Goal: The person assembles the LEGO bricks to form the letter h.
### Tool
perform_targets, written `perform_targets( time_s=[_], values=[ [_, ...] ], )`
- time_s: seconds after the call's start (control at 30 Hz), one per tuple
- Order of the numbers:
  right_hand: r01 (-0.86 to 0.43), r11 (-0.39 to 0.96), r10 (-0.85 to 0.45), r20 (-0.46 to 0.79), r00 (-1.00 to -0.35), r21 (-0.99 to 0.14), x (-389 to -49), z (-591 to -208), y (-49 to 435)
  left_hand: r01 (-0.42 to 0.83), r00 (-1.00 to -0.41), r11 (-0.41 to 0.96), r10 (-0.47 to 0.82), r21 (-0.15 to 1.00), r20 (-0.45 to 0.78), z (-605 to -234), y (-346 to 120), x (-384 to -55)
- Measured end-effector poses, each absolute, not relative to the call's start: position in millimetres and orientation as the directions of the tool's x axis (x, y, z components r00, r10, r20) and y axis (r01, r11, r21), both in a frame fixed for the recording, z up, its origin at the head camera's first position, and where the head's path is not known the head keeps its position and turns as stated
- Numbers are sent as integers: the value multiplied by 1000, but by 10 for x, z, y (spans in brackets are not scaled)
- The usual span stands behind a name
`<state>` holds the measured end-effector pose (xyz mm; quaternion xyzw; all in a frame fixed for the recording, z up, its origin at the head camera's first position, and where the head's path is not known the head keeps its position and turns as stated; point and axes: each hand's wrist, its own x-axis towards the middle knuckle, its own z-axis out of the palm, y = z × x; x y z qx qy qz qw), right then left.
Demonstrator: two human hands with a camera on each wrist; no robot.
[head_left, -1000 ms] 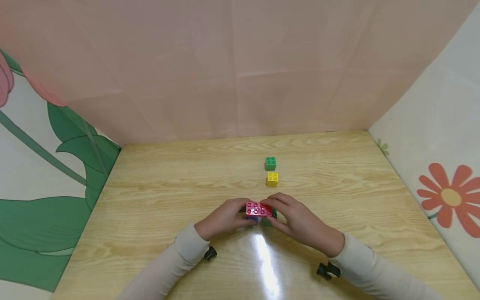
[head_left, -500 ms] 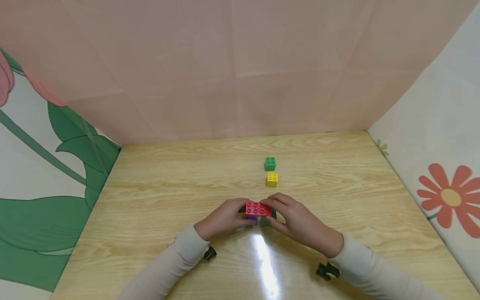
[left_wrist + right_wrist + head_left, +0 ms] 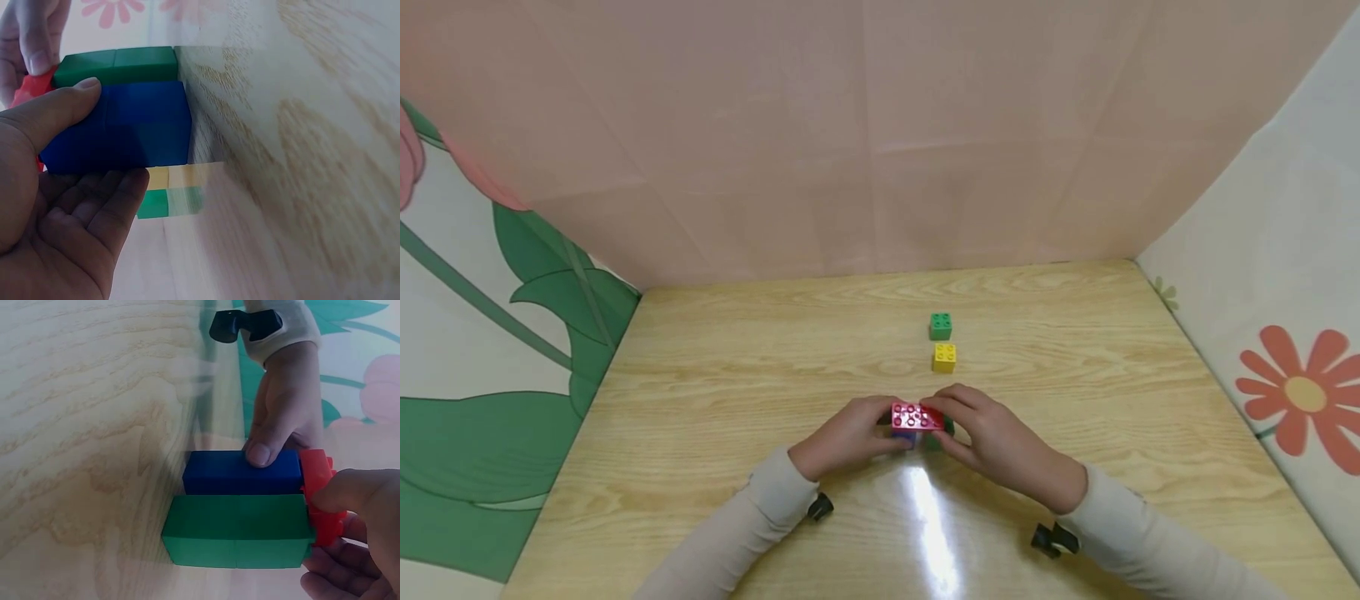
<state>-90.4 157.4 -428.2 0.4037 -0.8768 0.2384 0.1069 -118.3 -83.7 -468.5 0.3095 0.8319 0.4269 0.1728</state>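
Note:
A red eight-stud toy brick (image 3: 917, 417) lies across the tops of two upright stacks, one blue and one green. My left hand (image 3: 853, 429) holds the blue stack (image 3: 137, 128) between thumb and fingers, near its top. With thumb and fingers, my right hand (image 3: 1003, 442) pinches the red brick at its right end, above the green stack (image 3: 234, 531). Both stacks stand side by side on the table with a narrow gap between them. In the right wrist view, a few green studs show at the top edge of the green stack, beside the red brick.
Behind the hands, a small yellow brick (image 3: 944, 358) and a small green brick (image 3: 941, 326) stand in a line on the wood-grain table (image 3: 737, 358). A pink cloth wall (image 3: 865, 167) closes off the back, with flower-patterned panels at both sides.

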Motion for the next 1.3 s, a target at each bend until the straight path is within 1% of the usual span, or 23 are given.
perform_targets(
  time_s=[0.27,0.53,0.87,1.3],
  values=[
    [-745,578,-662,342,-667,-335,-897,-4218,1561,378,-752,459,659,804,-23,-4685,-846,-1189],
    [-749,568,-669,340,-661,-341,-903,-4209,1569,370,-750,455,661,810,-28,-4663,-854,-1171],
    [-735,587,-685,275,-674,-341,-901,-4178,1588,353,-750,448,660,821,-38,-4679,-852,-1168],
    [-731,586,-691,254,-676,-350,-923,-4136,1576,353,-747,449,664,821,-43,-4643,-857,-1173]
  ],
)
